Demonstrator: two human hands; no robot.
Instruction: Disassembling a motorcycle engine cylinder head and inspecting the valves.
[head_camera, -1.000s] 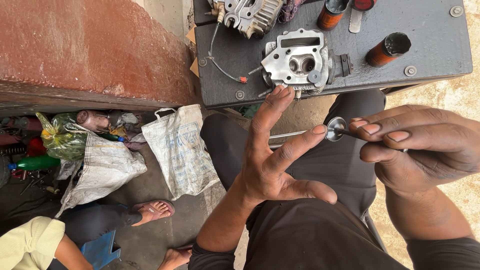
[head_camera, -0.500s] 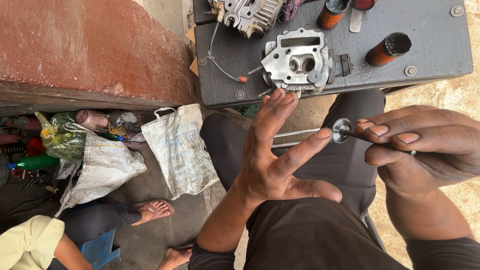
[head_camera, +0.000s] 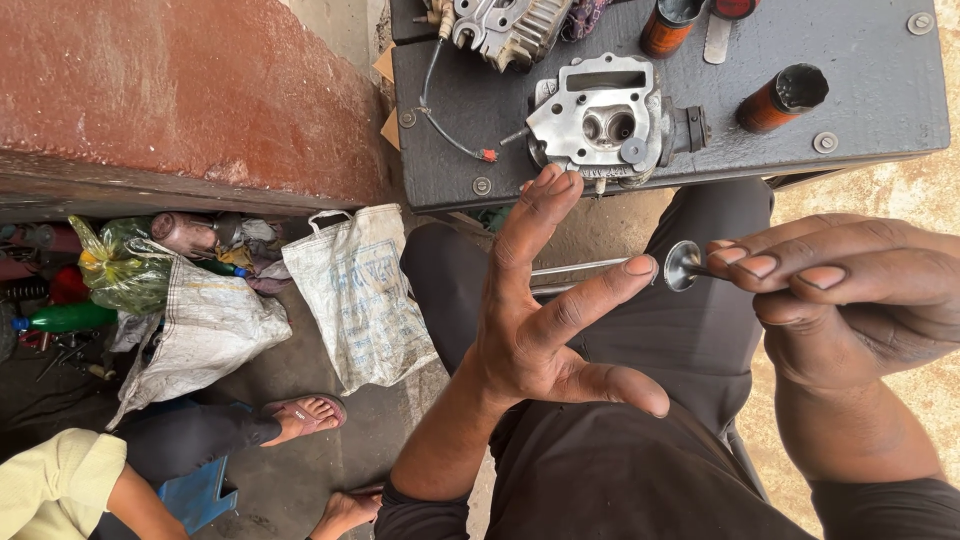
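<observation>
Valve (head_camera: 684, 265), small and bright metal, sits pinched at its stem by the right hand (head_camera: 850, 290); its round head faces the left hand (head_camera: 545, 330). Right-hand fingers (head_camera: 790, 268) are closed on the stem, with the thumb hidden behind them. The left hand is spread open and holds nothing; one fingertip (head_camera: 640, 266) touches or nearly touches the rim of the valve head. Both hands hover above the person's lap, just in front of the dark metal worktop (head_camera: 880, 90).

Handling judgement: the valve appears rigid, light and smooth, and likely slippery if oily. The thin stem offers the surest hold; the polished seating face of the head is best left unmarked.

On the worktop lie a grey cylinder head (head_camera: 600, 120), a finned engine casting (head_camera: 510, 25) with a cable attached, and two orange-brown cylinders (head_camera: 780, 98). To the left, on the floor, lie a white woven bag (head_camera: 360, 295) and a green bottle (head_camera: 65, 318). Another person's sandalled foot (head_camera: 305, 415) shows at lower left.
</observation>
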